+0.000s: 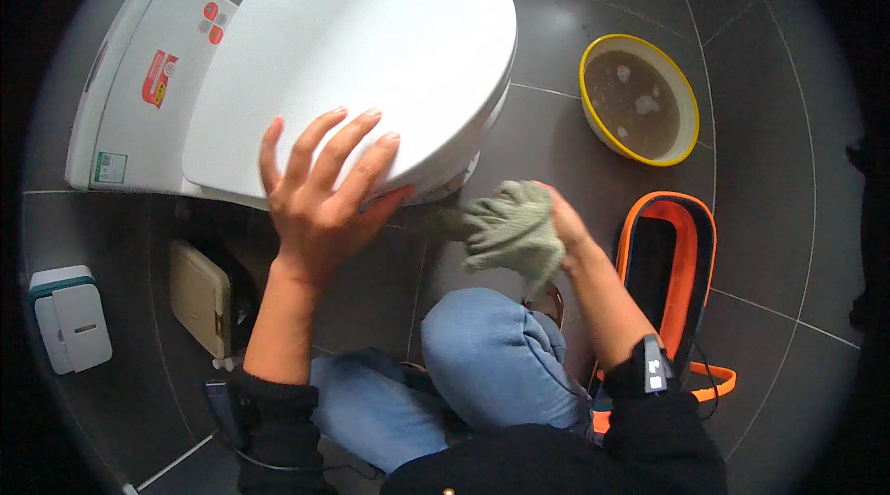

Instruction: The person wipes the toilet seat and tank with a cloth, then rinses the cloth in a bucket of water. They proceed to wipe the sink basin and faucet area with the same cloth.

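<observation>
A white toilet with its lid [375, 43] down stands in front of me, its tank [139, 126] to the left. My left hand [320, 182] rests with spread fingers on the near edge of the lid. Bunched in my right hand [567, 224] is a damp-looking green-grey cloth [518, 227], held just off the toilet's near front side above the floor. The cloth hides most of the right fingers. Farther right, a yellow-rimmed basin [586, 88] holds murky brown water [626, 112] with patches of foam.
An orange and black open-framed container or bag [678, 217] stands by my right forearm. A beige lidded bin [201, 297] is near my left forearm. A white tissue box [76, 328] sits at the far left. Dark grey tiles [758, 231] cover the floor.
</observation>
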Motion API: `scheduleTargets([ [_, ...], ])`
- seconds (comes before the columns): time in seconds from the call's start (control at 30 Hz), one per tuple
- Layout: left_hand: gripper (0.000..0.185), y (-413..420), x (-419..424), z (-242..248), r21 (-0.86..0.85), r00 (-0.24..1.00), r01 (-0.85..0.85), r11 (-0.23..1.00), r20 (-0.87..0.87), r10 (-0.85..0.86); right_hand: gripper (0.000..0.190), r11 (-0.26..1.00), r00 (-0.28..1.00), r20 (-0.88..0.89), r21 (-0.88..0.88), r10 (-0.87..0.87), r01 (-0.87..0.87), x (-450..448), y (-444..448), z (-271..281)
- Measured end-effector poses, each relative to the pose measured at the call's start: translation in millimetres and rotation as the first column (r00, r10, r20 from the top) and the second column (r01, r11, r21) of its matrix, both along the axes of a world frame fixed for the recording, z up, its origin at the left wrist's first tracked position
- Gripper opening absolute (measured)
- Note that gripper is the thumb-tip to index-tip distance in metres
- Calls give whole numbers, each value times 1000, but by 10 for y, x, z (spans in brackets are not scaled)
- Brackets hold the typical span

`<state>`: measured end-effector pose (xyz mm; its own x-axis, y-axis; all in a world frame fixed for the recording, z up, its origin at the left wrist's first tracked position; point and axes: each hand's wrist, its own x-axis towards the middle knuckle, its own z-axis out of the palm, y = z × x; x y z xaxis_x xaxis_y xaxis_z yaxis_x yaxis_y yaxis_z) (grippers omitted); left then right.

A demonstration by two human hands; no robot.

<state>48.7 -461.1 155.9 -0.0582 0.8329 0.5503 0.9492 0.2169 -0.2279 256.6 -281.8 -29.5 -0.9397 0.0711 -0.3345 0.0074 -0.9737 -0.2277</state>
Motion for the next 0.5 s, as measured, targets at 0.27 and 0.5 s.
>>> scheduleTargets([
  [0.27,35,-334,-289,1171,279,985,-17,960,-162,64,48,937,949,14,167,-314,307,537,619,914],
  [0.5,30,-538,-738,1661,466,950,-85,881,-229,213,50,-55,968,-144,989,-207,136,-221,-43,1363],
])
